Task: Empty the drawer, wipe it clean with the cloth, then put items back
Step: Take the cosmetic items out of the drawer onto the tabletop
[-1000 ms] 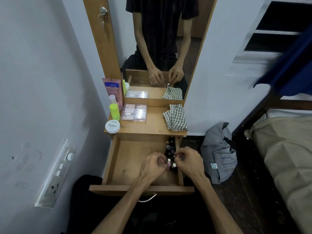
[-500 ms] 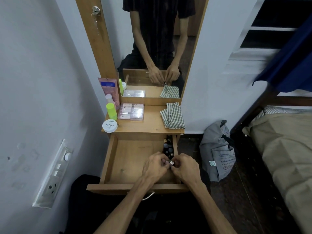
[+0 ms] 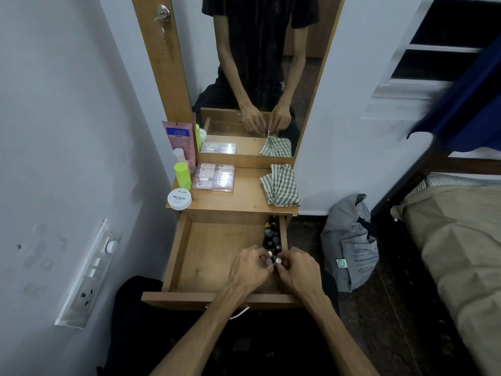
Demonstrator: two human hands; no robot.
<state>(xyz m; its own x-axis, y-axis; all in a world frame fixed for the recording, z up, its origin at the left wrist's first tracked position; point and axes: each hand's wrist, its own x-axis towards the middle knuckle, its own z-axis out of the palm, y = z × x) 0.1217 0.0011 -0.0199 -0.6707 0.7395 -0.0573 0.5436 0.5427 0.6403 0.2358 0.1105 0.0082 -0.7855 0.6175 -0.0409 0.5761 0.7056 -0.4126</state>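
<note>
The wooden drawer (image 3: 187,256) is pulled out below the dresser top. A row of small nail polish bottles (image 3: 272,236) stands along its right wall; the rest of its floor is bare wood. My left hand (image 3: 248,268) and my right hand (image 3: 296,270) meet over the near end of that row, fingers curled around small bottles with pale caps. The checked cloth (image 3: 281,188) lies crumpled on the right of the dresser top (image 3: 246,196).
On the dresser top's left stand a pink tube (image 3: 180,141), a lime bottle (image 3: 182,175), a white nail polish remover jar (image 3: 179,198) and a clear pink box (image 3: 214,177). A mirror rises behind. A grey bag (image 3: 349,245) sits on the floor right; a bed (image 3: 461,253) beyond.
Both hands have drawn closer together over the near bottles; the view shifted slightly. The items on the top and the cloth have not moved.
</note>
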